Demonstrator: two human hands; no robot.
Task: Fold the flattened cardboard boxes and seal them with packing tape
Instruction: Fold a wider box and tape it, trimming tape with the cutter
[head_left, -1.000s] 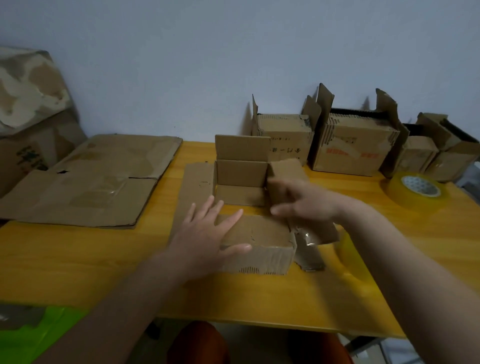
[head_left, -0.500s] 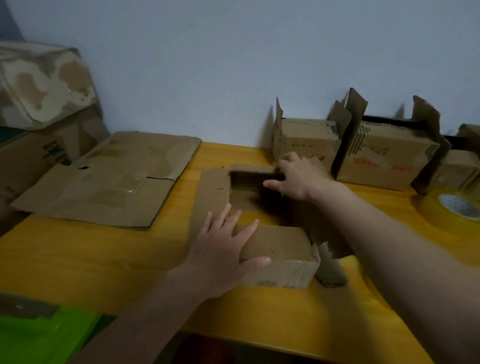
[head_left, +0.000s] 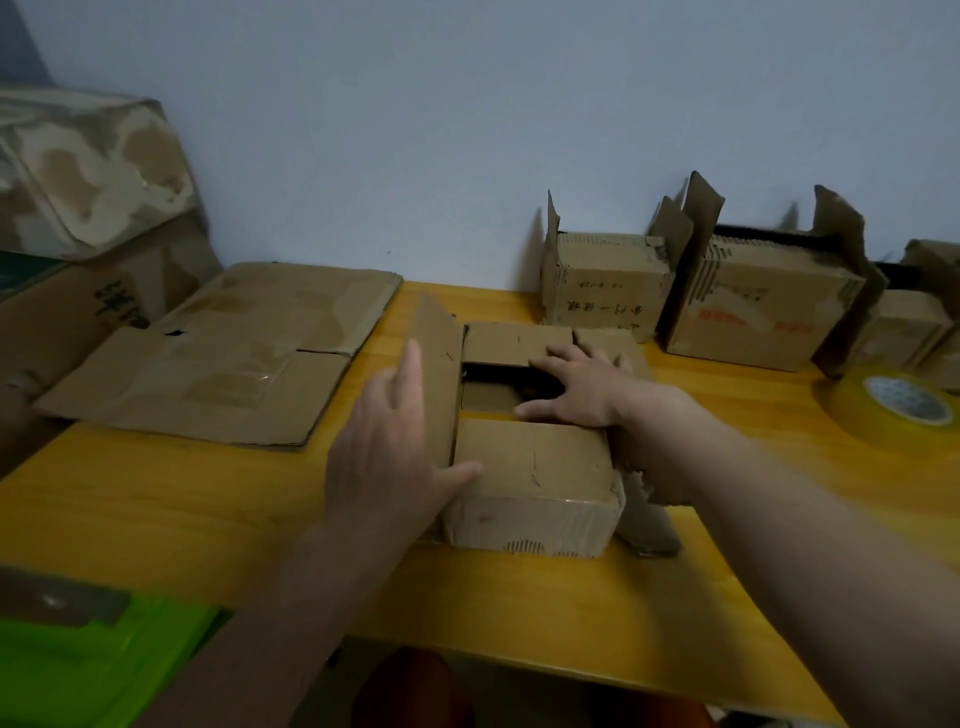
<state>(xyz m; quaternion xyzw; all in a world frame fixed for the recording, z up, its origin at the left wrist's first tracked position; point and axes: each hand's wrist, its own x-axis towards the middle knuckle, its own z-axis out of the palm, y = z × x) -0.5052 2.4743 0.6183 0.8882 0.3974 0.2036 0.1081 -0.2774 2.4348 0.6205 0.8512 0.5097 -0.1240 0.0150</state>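
Observation:
A small brown cardboard box (head_left: 535, 483) stands on the yellow table (head_left: 156, 499) in front of me. Its near and far top flaps lie folded inward with a dark gap between them. My left hand (head_left: 387, 447) lies flat with straight fingers against the box's left flap, which is raised partway, thumb on the near flap. My right hand (head_left: 576, 384) presses open fingers down on the far and right flaps. A roll of clear packing tape (head_left: 893, 410) lies flat at the right edge of the table.
Flattened cardboard (head_left: 228, 358) lies at the back left. Several folded boxes (head_left: 608, 286) with raised flaps stand along the wall at the back right. A large taped carton (head_left: 88, 171) sits at far left. A green bin (head_left: 93, 670) is below the table's near left edge.
The far flap, upright a second ago, is now folded down under my right hand. My left hand slid from the near flap to the left flap and raised it.

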